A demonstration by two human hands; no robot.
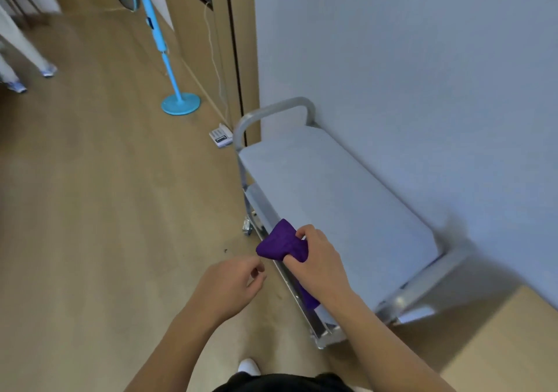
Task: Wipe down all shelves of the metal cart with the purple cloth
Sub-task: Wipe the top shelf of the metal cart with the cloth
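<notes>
1. The right hand (pixel 317 259) gripped the purple cloth (pixel 279 242), fingers curled round a bunched wad, with a tail of cloth hanging under the wrist. The wad was in the air over the near left edge of the metal cart (pixel 271 111) and was not yet touching any shelf.
2. The left hand (pixel 229 283) hovered just left of the cloth, its fingers loosely curled and holding nothing. It looked free to help spread the cloth.
3. The step seemed to be readying the cloth. A tight wad would likely wipe only a narrow strip, so it was best opened flat under the palm.
4. The top shelf (pixel 332 198) lay bare, running from near right to far left along the wall (pixel 422 59). Long overlapping strokes from the far handle end toward the near end should have covered it, including the strip by the wall.
5. The lower shelf (pixel 262 207) showed only as a sliver on the left. Reaching it would have meant crouching.
6. A blue fan (pixel 180 103) and a power strip (pixel 221 136) stood on the floor (pixel 105 195) to the far left, well apart from the work.
</notes>
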